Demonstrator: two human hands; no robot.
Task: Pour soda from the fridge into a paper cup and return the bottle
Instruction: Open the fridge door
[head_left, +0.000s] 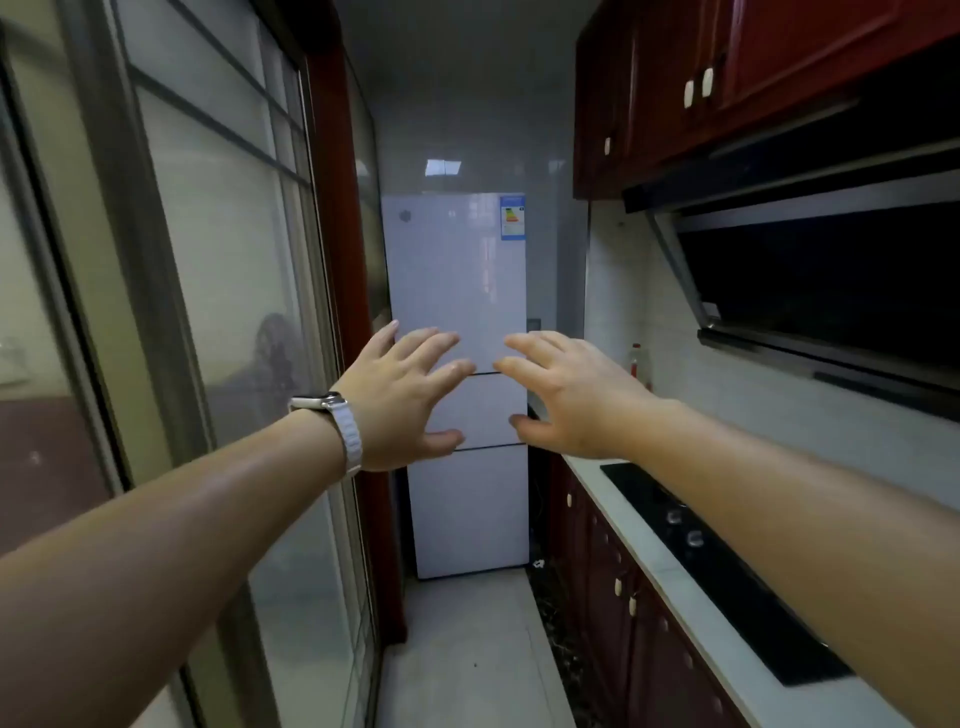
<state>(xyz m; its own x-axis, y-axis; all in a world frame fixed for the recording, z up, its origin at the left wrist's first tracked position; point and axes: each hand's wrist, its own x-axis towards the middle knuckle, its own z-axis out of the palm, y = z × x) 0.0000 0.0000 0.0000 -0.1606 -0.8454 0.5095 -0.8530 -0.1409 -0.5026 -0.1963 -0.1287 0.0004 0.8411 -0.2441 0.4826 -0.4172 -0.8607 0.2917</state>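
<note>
A tall white fridge (457, 270) with three closed doors stands at the far end of a narrow kitchen. Both my arms stretch out toward it. My left hand (402, 395), with a white watch on the wrist, has its fingers spread and holds nothing. My right hand (566, 392) is also spread and holds nothing. Both hands hang in the air, some way short of the fridge. No soda bottle and no paper cup can be seen.
A glass sliding door (218, 312) runs along the left. On the right a white counter (670, 577) carries a black cooktop (701, 561), with dark red cabinets (613, 587) below and above, and a range hood (810, 270). A small bottle (635, 358) stands by the far wall.
</note>
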